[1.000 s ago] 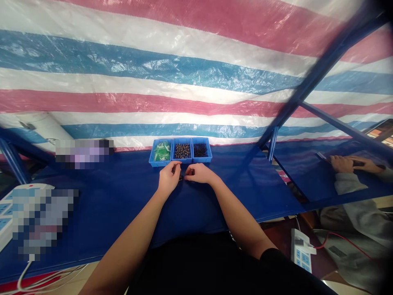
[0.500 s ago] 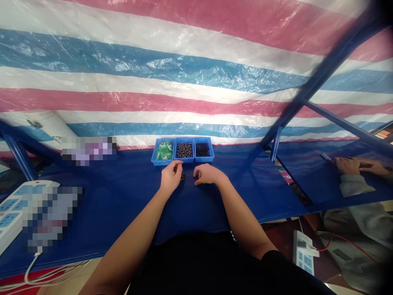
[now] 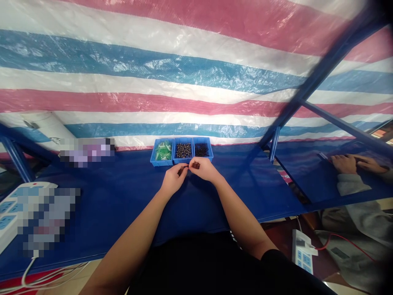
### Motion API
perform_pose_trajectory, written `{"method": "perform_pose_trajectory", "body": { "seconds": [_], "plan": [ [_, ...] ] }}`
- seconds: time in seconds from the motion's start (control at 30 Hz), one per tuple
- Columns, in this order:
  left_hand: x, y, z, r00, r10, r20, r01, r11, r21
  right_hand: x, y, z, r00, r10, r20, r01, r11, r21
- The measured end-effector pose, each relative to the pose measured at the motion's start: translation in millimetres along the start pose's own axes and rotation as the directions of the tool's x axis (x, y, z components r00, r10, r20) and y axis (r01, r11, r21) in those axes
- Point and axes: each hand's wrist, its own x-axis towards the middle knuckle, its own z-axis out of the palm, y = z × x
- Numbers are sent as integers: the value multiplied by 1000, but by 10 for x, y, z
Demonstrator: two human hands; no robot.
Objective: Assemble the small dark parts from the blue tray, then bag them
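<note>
My left hand (image 3: 172,179) and right hand (image 3: 206,169) are bare from fingers (image 3: 183,173) to wrist (image 3: 165,195), and the forearms (image 3: 138,229) behind them are uncovered too. Farther back from my fingers I wear a black top (image 3: 190,266), one even dark shape; its right sleeve (image 3: 273,262) is short, its edge near the elbow (image 3: 254,246).

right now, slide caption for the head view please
Left hand and right hand close together in front of three blue bins.
</note>
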Motion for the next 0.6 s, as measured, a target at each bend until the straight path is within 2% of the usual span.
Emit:
{"method": "perform_pose_trajectory", "body": {
  "seconds": [0.33, 0.47, 0.6],
  "plan": [
    [-1, 18, -28, 998, -53, -39, 52, 998, -33, 30, 11, 47, 997, -57, -57, 58, 998, 6],
    [-6, 34, -31, 997, -72, -39, 71, 996, -46, 35, 0, 50, 996, -30, -81, 29, 999, -19],
    [-1, 27, -32, 996, -71, -51, 69, 996, -48, 39, 13, 71, 997, -10, -73, 13, 999, 35]
  ]
}}
